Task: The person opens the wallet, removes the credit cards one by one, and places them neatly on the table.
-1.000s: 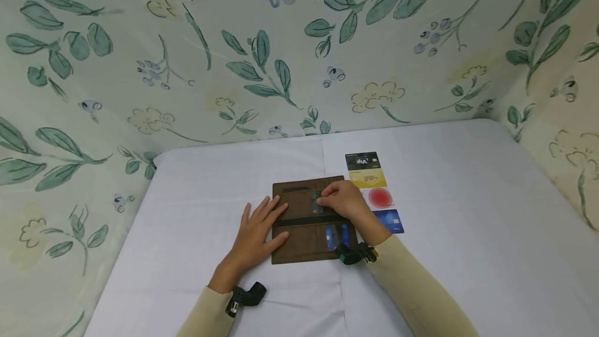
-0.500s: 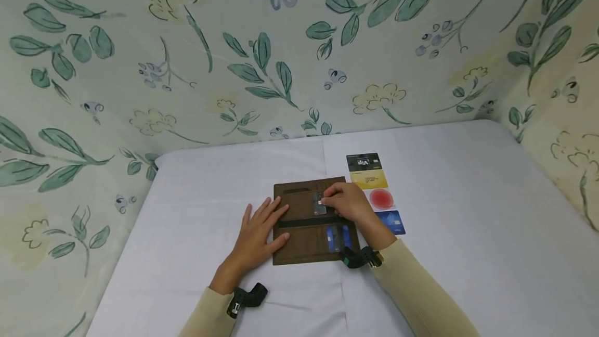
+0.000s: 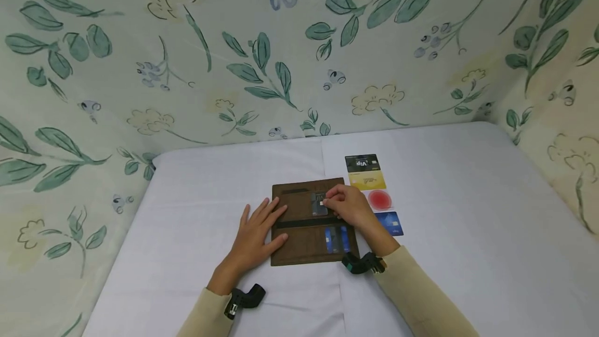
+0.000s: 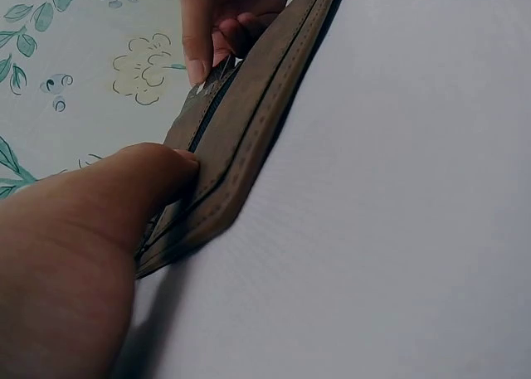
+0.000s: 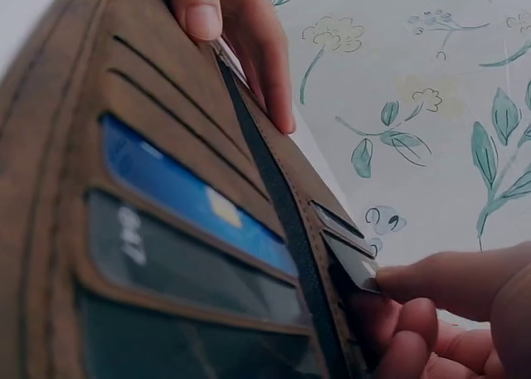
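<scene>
An opened brown wallet lies on the white-covered table, card slots on its right side. My left hand rests on the wallet's left edge with its fingers spread and straight; in the left wrist view its thumb presses the near half. My right hand is at the far half, its thumb and finger pinching the edge of a dark card that sits in a slot there. In the right wrist view, a blue card and a dark card stick out of slots in the near half.
Right of the wallet several cards lie in a column: a black VIP card, a yellow card, a white card with a red circle and a blue card. A flower-patterned cloth rises behind the table.
My right hand has shifted slightly right and toward me, and more of the dark card's face shows beside the fingers. My left hand stays put on the wallet.
</scene>
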Tool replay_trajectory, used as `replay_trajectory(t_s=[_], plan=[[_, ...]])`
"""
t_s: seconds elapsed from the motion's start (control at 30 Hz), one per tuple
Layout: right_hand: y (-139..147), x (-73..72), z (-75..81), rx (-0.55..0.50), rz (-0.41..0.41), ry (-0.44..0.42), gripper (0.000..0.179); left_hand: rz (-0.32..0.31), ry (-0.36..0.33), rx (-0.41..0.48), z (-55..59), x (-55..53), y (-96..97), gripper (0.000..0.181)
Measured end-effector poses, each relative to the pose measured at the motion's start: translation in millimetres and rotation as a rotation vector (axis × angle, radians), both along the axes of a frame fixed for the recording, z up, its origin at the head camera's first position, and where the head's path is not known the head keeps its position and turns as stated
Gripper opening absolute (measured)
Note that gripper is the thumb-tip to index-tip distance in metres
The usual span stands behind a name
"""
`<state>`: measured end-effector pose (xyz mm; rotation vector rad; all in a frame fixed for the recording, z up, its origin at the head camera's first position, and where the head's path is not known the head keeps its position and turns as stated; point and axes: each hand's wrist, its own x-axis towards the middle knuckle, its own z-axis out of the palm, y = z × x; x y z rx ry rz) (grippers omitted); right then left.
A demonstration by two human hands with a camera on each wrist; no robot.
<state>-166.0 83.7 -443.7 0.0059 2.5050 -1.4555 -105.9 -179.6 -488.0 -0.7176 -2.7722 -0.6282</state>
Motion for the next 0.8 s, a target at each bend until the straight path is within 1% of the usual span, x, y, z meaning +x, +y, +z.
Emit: replay_trajectory(t_s=[0.07, 0.2, 0.37, 0.53, 0.67, 0.8], plan=[[0.3, 0.2, -0.6, -0.005, -0.003, -0.006, 0.022, -0.003, -0.001, -0.001, 0.9, 0.2, -0.1, 0.062], [0.6, 0.2, -2.3, 0.020, -0.008, 0.016, 0.027, -0.003, -0.008, -0.005, 2.1, -0.2, 0.3, 0.062], [2.4, -0.2, -4.4, 0.047, 0.011, 0.044, 0.025, 0.000, -0.001, -0.010, 2.6, -0.7, 0.5, 0.063], [2.7, 1.0, -4.2, 0.028, 0.031, 0.040, 0.026, 0.000, -0.001, -0.014, 1.3, -0.5, 0.2, 0.063], [0.5, 2.4, -3.9, 0.061, 0.029, 0.051, 0.030, 0.002, -0.001, -0.010, 0.0, 0.8, -0.1, 0.062], [0.1, 1.2, -4.2, 0.094, 0.036, 0.054, 0.030, 0.002, 0.004, -0.003, 0.7, 1.1, -0.3, 0.062]])
